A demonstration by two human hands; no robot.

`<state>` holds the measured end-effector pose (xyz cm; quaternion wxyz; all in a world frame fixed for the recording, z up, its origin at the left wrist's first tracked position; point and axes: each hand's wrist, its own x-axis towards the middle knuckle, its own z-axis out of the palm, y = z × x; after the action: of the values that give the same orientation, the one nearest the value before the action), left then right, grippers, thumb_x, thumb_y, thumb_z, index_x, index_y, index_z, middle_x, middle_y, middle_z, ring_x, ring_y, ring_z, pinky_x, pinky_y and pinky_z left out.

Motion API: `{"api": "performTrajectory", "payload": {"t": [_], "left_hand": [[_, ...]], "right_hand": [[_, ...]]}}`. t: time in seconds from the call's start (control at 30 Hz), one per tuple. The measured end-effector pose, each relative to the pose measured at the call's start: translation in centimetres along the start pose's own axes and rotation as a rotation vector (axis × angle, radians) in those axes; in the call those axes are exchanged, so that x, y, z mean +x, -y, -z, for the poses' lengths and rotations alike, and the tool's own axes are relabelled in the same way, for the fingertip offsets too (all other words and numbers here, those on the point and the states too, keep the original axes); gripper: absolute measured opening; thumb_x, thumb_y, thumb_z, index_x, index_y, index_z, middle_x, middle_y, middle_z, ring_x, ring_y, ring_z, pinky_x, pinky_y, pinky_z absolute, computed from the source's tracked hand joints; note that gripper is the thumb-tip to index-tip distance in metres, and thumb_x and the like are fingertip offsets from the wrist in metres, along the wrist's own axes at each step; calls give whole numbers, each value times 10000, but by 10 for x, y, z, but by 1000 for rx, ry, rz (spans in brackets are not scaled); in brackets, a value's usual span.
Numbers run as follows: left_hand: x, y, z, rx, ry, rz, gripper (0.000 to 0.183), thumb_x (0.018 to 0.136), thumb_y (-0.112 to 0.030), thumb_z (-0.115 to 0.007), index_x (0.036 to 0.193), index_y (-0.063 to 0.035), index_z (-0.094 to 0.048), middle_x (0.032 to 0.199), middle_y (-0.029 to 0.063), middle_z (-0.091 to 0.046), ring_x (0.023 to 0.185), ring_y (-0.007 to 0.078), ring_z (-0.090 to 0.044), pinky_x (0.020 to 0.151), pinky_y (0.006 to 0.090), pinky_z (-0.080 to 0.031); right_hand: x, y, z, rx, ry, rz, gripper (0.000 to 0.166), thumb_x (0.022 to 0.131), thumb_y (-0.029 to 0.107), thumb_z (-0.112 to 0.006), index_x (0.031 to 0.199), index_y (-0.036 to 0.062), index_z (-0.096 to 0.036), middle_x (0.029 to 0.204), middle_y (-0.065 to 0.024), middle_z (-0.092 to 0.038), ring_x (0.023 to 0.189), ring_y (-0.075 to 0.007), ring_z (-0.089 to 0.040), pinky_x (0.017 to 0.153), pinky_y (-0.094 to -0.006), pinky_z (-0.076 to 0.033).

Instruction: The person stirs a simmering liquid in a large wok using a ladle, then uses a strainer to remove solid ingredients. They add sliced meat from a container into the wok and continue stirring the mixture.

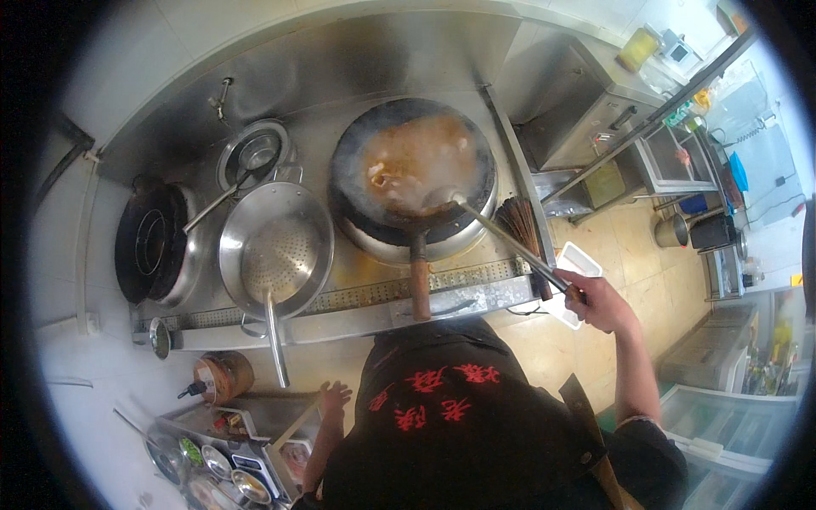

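Note:
My right hand [596,301] grips the dark handle end of a long wok ladle [503,236]. The ladle's bowl rests in the reddish-brown broth [421,159] inside a black wok [354,213]. Steam rises from the broth, and a few pale pieces show in it. The wok sits over a round burner, its wooden handle [420,287] pointing at my apron. My left hand [335,396] hangs low beside the apron with fingers apart, holding nothing, near the side counter.
Left of the wok lies a perforated steel strainer [276,248], beside a steel pot [229,159] with another ladle [213,210] across it. A second burner [153,248] stands far left. A bamboo wok brush [519,223] lies right of the wok. Seasoning bowls [217,460] cover the lower-left counter.

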<state>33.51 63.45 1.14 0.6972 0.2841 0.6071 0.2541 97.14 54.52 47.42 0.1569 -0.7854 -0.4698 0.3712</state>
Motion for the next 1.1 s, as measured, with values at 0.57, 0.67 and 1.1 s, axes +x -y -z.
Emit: {"api": "performTrajectory", "payload": {"t": [0.57, 0.67, 1.1], "left_hand": [[21, 18, 25, -243, -63, 325, 326, 926, -280, -492, 1185, -91, -436, 946, 186, -629, 670, 343, -619, 545, 431, -500], [-2, 8, 10, -229, -104, 278, 376, 926, -280, -495, 1225, -79, -389, 996, 219, -622, 725, 362, -633, 603, 444, -509], [-33, 8, -12, -43, -169, 103, 405, 936, -347, -462, 1227, -75, -388, 1038, 206, -629, 773, 362, -636, 632, 440, -504]], "right_hand": [[162, -59, -127, 77, -306, 203, 579, 835, 12, -563, 1392, 83, -421, 764, -137, -598, 612, -242, -607, 573, -373, -493], [171, -51, -112, 387, -269, 195, 547, 862, 9, -571, 1388, 43, -425, 734, -50, -553, 532, -122, -527, 496, -282, -443], [196, -68, -124, 1585, 258, -108, 499, 967, 183, -509, 1434, 155, -336, 897, -76, -602, 533, -95, -467, 410, -212, -413]]}}
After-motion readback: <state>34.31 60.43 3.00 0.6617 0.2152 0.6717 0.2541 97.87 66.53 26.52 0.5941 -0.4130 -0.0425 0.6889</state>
